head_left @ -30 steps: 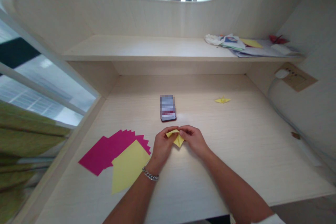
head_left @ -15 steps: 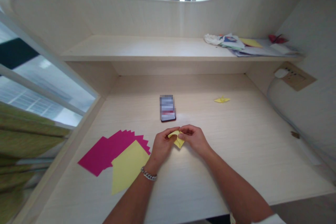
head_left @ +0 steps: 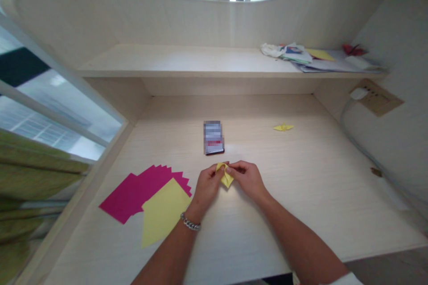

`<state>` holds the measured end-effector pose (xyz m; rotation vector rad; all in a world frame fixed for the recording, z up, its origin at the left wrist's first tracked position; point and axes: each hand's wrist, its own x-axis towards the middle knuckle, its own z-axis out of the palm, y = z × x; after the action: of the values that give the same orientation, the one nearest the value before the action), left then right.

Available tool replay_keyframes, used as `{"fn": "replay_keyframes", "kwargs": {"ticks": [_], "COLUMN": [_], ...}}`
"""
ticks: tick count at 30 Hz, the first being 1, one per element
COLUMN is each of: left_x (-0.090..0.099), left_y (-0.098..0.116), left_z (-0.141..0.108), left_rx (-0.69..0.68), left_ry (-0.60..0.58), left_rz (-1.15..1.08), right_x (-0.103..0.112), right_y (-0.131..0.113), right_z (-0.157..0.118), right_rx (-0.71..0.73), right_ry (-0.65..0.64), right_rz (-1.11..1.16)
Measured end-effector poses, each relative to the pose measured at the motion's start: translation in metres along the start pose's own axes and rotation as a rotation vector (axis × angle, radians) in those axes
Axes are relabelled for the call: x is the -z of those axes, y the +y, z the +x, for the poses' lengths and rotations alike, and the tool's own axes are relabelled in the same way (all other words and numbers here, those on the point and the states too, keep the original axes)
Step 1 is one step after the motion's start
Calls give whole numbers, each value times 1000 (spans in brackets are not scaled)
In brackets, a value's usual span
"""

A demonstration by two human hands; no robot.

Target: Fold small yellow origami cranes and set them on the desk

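A small folded yellow paper (head_left: 227, 180) is pinched between my two hands, over the middle of the desk. My left hand (head_left: 207, 184) grips its left side, with a chain bracelet on the wrist. On the right side, my right hand (head_left: 248, 178) has thumb and fingers closed on the same paper. Just beyond the hands lies a phone (head_left: 213, 137) with a blurred screen. To the left, a flat yellow sheet (head_left: 163, 213) partly overlaps a fan of magenta sheets (head_left: 143, 189). A small folded yellow figure (head_left: 283, 128) rests at the back right.
Above the desk (head_left: 321, 178) runs a shelf (head_left: 187, 60) with papers (head_left: 297, 53) piled at its right end. A plug (head_left: 359, 93) sits in the wall socket (head_left: 381, 98), its cable running down the right side. Green curtain (head_left: 33, 178) hangs at left.
The folded paper has shifted slightly in my fingers, and its upper left flap now stands more upright. Both hands stay closed on it, with small finger movements.
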<state>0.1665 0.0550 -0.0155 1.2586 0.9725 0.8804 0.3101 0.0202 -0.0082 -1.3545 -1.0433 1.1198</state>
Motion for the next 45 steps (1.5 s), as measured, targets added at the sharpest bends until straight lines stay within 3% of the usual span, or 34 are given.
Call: {"fn": "replay_keyframes", "kwargs": {"ticks": [12, 22, 34, 45], "left_x": [-4, -1, -3, -3], "left_y": [3, -3, 1, 12], "left_z": [-3, -1, -1, -4], "left_rx": [18, 30, 31, -4], "left_ry": [-6, -55, -23, -93], "left_rz": [-135, 43, 104, 175], "right_x": [-1, 7, 10, 10], "right_y": [-9, -5, -4, -3], "right_z": [-7, -2, 0, -1], "right_rx": [81, 123, 115, 176], "right_ry": [101, 22, -54, -28], "right_rz": [-205, -295, -288, -361]}}
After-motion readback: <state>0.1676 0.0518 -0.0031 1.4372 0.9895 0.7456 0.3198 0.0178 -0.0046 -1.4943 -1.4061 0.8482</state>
